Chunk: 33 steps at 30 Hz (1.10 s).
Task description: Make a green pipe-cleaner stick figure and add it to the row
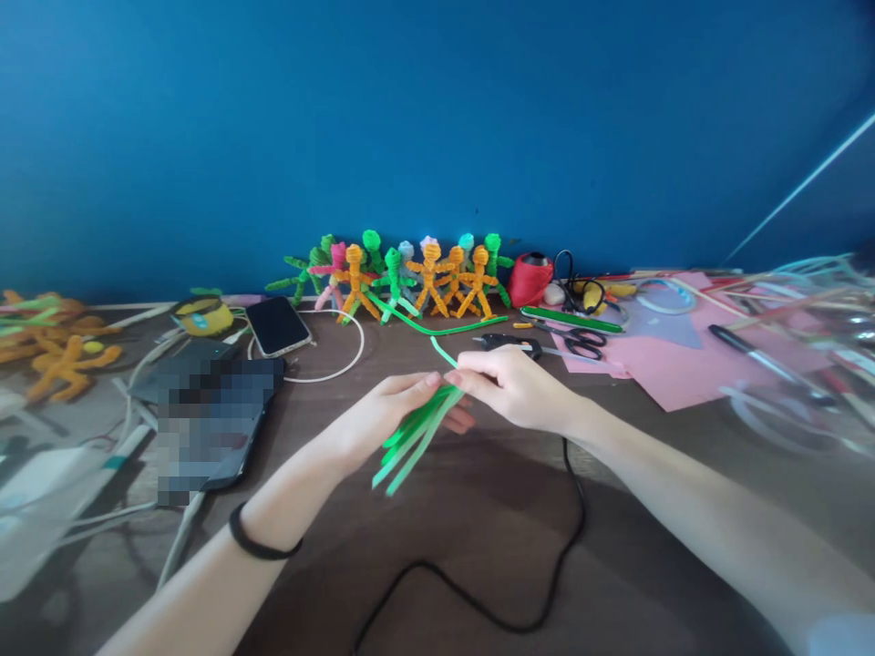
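Note:
A bundle of green pipe cleaners point(415, 435) is gripped between my two hands above the table, its loose ends fanning down to the left. My left hand point(396, 401) is closed around it, thumb on top. At the bundle's upper end, my right hand point(509, 387) pinches the strands, and one pale green end pokes up beyond the fingers. Behind my hands lies a bent green pipe cleaner point(437, 332) on the table. Several twisted pipe-cleaner figures, such as an orange figure point(430, 278) and a green figure point(392, 282), stand against the wall.
A black glue gun point(506, 344) lies just past my right hand, with a black cord point(471, 615) trailing toward me. Scissors point(584, 343), a red spool point(530, 279) and pink paper point(674, 378) are rightward. Leftward are a phone point(278, 325) and orange pipe-cleaner pieces point(72, 364).

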Motion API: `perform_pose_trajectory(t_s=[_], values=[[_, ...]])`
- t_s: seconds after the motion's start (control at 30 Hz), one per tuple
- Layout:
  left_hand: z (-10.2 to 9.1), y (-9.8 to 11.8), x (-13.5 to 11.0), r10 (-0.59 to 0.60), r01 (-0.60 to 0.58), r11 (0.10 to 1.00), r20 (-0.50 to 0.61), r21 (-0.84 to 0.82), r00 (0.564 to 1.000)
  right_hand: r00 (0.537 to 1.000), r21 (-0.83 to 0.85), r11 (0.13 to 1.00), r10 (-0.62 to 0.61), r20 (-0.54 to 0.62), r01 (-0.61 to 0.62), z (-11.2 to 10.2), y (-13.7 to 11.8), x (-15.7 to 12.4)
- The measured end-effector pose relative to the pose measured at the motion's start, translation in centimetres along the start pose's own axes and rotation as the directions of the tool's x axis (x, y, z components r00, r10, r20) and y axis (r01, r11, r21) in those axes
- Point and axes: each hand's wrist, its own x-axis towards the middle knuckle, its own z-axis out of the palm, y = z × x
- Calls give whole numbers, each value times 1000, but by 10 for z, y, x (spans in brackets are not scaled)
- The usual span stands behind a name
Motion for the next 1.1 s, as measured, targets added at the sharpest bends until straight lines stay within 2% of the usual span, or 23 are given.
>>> perform_pose_trajectory(t_s=[0.1,0.23,0.37,0.53,0.77,0.9,1.1], values=[[5,-4,0,-3,31,971,116,-237,993,997,50,997,-60,43,58,0,-2,-1],[6,-8,0,-21,103,932,233,-347,972,994,105,991,-87,69,80,-4,-5,-2],[7,-8,-1,-65,188,881,282,-434,957,997,68,996,-57,52,54,-8,-9,-3],[5,-10,1,-80,206,884,298,-420,951,999,26,1000,-13,34,12,-9,-12,-4],[2,-7,2,-99,148,954,194,-259,976,998,91,996,-23,62,17,-7,-13,-4],[3,-10,4,-125,213,919,268,-331,955,996,80,996,-41,82,34,-6,-11,-2],[6,-14,4,-177,316,845,333,-431,926,999,-73,997,-30,-42,27,-4,-4,-1]])
